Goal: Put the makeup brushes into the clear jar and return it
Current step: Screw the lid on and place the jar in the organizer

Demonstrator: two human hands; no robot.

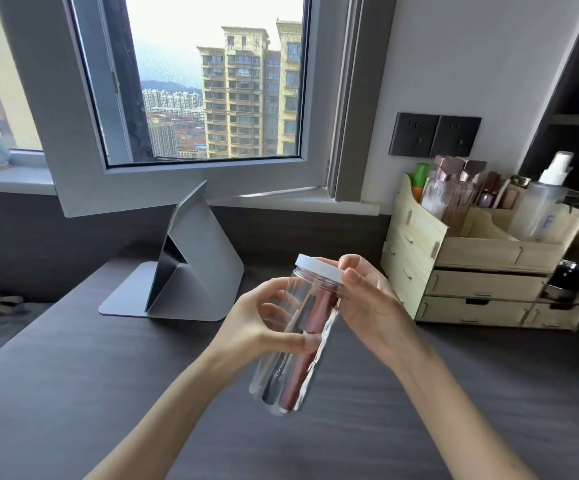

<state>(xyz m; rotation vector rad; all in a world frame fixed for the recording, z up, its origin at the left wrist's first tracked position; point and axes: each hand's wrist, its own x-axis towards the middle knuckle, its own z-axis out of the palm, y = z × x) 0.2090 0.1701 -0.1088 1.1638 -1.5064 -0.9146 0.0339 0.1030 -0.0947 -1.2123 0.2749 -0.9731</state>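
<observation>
Both hands on jar (291,341), held tilted above desk (108,393): left hand (260,323) gripping body below, right hand (364,299) pinching lid (319,268) at upper end, brushes (302,344) inside, organizer (482,265) beyond right hand.

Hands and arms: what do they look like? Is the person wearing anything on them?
Both arms are bare as far as the picture shows: no sleeves, watch or bracelets. The left hand and the right hand wear no gloves, and no rings show. The fingernails look short and plain, with no coloured polish.
</observation>
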